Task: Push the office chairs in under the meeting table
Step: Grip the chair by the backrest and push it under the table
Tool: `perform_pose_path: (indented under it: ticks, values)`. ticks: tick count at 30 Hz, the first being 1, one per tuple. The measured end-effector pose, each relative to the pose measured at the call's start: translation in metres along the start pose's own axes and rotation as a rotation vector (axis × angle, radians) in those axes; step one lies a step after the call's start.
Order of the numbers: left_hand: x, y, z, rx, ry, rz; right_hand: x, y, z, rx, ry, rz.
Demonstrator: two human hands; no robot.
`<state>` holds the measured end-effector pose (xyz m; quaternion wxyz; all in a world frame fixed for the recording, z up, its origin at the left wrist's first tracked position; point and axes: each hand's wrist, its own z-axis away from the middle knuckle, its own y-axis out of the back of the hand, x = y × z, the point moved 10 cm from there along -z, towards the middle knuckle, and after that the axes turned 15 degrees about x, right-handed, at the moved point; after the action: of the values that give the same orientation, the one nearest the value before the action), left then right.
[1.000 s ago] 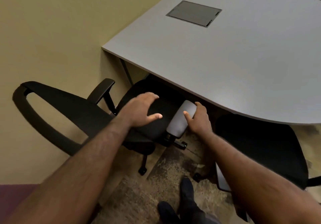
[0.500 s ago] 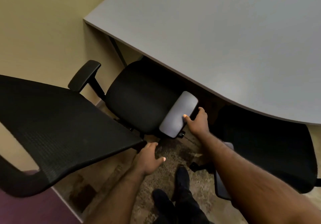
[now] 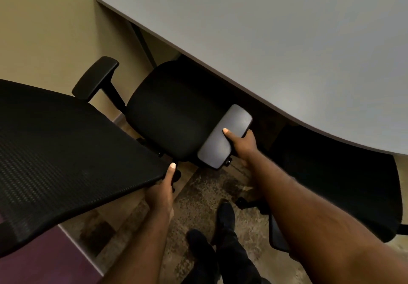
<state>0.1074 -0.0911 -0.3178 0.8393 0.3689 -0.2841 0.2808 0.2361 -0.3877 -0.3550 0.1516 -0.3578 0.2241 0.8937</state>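
Note:
A black office chair [image 3: 174, 116] stands at the corner of the grey meeting table [image 3: 276, 41], its seat partly under the table edge. Its mesh backrest [image 3: 66, 155] fills the left of the view. My right hand [image 3: 242, 144] grips the chair's grey right armrest [image 3: 227, 136], thumb on top. My left hand [image 3: 163, 186] holds the lower right edge of the backrest, thumb on top, fingers hidden under it. The chair's left armrest [image 3: 95, 78] points toward the wall. A second black chair [image 3: 335, 184] sits to the right, partly under the table.
A beige wall [image 3: 44, 30] runs close along the left of the chair. A dark table leg [image 3: 143, 43] stands under the table corner. My dark shoes [image 3: 212, 239] are on the patterned carpet between the two chairs. A purple floor strip lies at bottom left.
My left hand left the seat, dropped down and took hold of the backrest edge. My right hand closed on the armrest. The view moved closer to the chair.

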Motion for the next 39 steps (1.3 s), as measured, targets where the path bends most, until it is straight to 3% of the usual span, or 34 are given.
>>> perform_pose_path:
  ticks: [4, 14, 26, 31, 33, 34, 36, 39]
  values:
    - [0.003, 0.005, -0.008, 0.052, 0.014, 0.122, 0.011, -0.005, -0.003, -0.01, -0.056, -0.088]
    - [0.012, 0.01, -0.014, 0.134, -0.071, 0.088, 0.024, -0.022, 0.005, -0.097, -0.139, -0.157]
    - [0.005, 0.003, -0.016, 0.153, -0.092, 0.104, 0.049, -0.03, 0.039, -0.068, -0.13, -0.128]
    - [-0.021, -0.011, -0.014, 0.04, 0.095, 0.004, 0.054, -0.031, 0.047, -0.11, -0.164, -0.138]
    - [-0.036, -0.019, 0.003, -0.051, 0.123, -0.19, 0.057, -0.031, 0.05, -0.142, -0.189, -0.156]
    - [-0.033, -0.022, 0.014, -0.075, 0.012, -0.331, 0.06, -0.031, 0.05, -0.162, -0.207, -0.16]
    - [-0.013, -0.029, 0.038, -0.067, -0.405, -0.624, 0.068, -0.033, 0.052, -0.224, -0.255, -0.165]
    - [0.01, -0.033, 0.063, -0.013, -0.914, -0.833, 0.074, -0.044, 0.055, -0.32, -0.318, -0.215]
